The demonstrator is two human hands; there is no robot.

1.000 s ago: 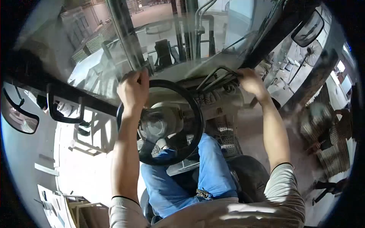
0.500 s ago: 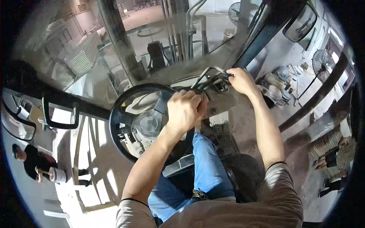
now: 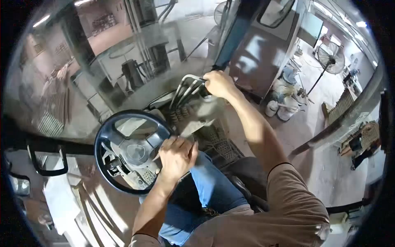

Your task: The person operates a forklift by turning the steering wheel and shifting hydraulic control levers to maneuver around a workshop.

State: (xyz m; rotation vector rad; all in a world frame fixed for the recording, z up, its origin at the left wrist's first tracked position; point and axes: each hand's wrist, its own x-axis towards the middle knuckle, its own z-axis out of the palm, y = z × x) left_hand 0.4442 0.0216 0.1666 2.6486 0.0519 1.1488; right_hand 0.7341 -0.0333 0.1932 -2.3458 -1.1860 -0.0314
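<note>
My left hand is closed on the right side of the black steering wheel, its fingers wrapped over the rim. Further forward and to the right, my right hand grips the end of a bent metal control lever. More levers of the same kind stand beside it, with dark rubber boots at their bases. Perforated pedal plates lie on the cab floor, below the levers. My legs in blue jeans are under my arms.
A dusty windshield and a blue pillar rise in front. Through the right opening are a standing fan, buckets and stacked slatted material. Mirrors hang at the left side. Part of a person shows at the far right.
The view has swung to the right. My left hand has gone from the wheel's upper left round to its right side. My right hand has stayed on the lever.
</note>
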